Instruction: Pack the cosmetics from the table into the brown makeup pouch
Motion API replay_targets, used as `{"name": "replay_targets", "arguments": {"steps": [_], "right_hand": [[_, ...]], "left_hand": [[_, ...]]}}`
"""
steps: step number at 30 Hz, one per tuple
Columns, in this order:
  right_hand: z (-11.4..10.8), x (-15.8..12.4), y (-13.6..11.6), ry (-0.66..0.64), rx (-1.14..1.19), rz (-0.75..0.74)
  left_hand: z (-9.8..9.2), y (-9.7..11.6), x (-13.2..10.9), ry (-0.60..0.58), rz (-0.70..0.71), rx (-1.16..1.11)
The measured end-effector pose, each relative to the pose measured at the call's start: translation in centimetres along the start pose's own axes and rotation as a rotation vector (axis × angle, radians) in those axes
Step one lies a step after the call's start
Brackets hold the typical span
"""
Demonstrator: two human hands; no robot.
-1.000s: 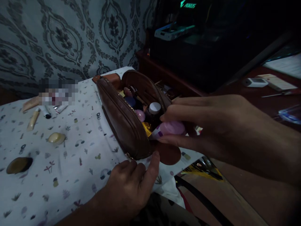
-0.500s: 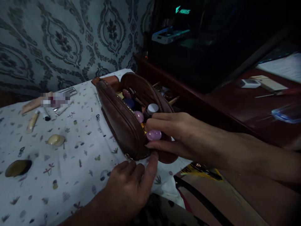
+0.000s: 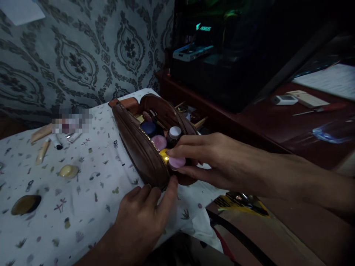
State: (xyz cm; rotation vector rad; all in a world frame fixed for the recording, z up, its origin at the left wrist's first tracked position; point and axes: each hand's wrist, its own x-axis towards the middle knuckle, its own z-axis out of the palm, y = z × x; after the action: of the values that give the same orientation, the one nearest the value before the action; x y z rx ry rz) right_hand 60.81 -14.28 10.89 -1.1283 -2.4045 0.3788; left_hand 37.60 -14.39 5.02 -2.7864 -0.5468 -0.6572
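Observation:
A brown leather zip bag (image 3: 133,151) lies unzipped on the cloth-covered table. My right hand (image 3: 205,153) reaches into its near end, fingers and thumb closed around a pink round-topped container (image 3: 177,162). Beside that container are a shiny yellow item (image 3: 164,156), another pink round lid (image 3: 159,142), a dark blue lid (image 3: 149,129) and a white-capped bottle (image 3: 175,133). My left hand (image 3: 146,210) grips the bag's near corner by the zipper end, thumb pressed to its edge and fingers curled. The lower part of the held container is hidden inside the bag.
On the printed tablecloth (image 3: 91,207) lie a brown oval object (image 3: 26,205), a cream rounded item (image 3: 68,171), a small beige tube (image 3: 42,151) and a white tube (image 3: 56,141). A dark red desk (image 3: 249,129) with a screwdriver (image 3: 318,109) stands at the right.
The held pink container now stands more upright and shows its flat top. More of the yellow item beside it is visible. Both hands stay at the bag's near end; the camera view has shifted slightly.

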Motion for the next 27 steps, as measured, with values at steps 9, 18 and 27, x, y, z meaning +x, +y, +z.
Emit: {"name": "replay_targets", "arguments": {"steps": [9,18,27], "right_hand": [[-0.1,0.5,0.3,-0.068,0.060,0.075],[0.3,0.5,0.4,-0.113,0.026,0.076],[-0.6,-0.3,1.0,-0.116,0.136,0.013]], "left_hand": [[0.4,0.4,0.8,0.066,-0.024,-0.051],[-0.1,1.1,2.3,0.061,-0.075,0.045],[-1.3,-0.6,3.3,0.207,-0.080,0.172]]}}
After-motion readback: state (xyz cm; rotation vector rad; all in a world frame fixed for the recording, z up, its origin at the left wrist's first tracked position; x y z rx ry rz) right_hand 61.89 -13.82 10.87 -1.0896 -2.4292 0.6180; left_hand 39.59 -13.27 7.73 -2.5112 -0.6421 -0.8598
